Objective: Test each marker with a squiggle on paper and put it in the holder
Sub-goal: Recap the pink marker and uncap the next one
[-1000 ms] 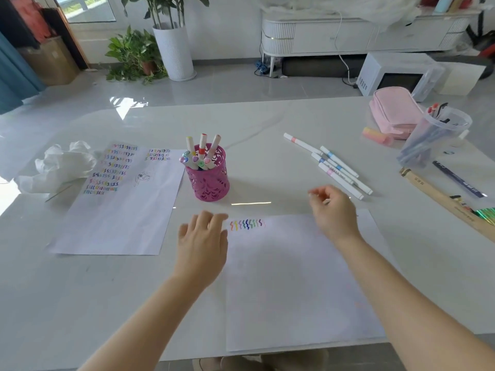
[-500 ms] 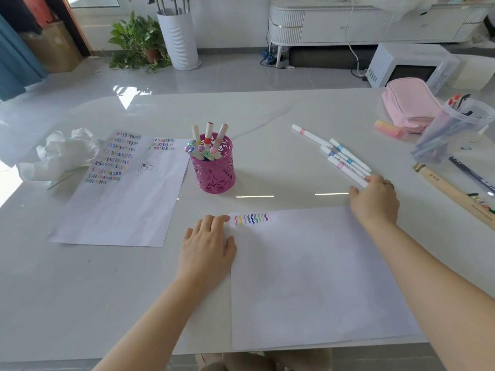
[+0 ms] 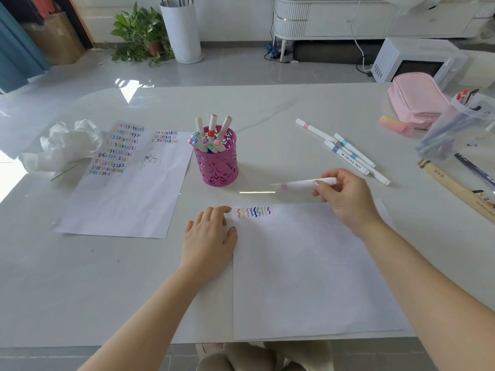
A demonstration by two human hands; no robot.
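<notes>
My right hand [image 3: 345, 195] pinches a white marker with a pink band [image 3: 302, 183], held level above the table just beyond the sheet. A white paper sheet [image 3: 308, 269] lies in front of me with a short row of coloured squiggles [image 3: 255, 212] at its top left corner. Flat on that sheet's left edge rests my left hand [image 3: 209, 236], fingers straight. The pink mesh holder [image 3: 216, 163] stands behind it with several markers inside. Three white markers [image 3: 348, 152] lie loose on the table at the right.
A second sheet covered in squiggles [image 3: 126, 183] lies at the left, beside crumpled white tissue [image 3: 64, 145]. At the right are a pink pencil case [image 3: 416, 99], a clear tub of pens [image 3: 455, 127], a pink-yellow eraser [image 3: 393, 125] and a wooden ruler [image 3: 455, 191].
My right hand reached to the loose markers at the right, took one, and has brought it back left above the table. The left hand stayed on the sheet.
</notes>
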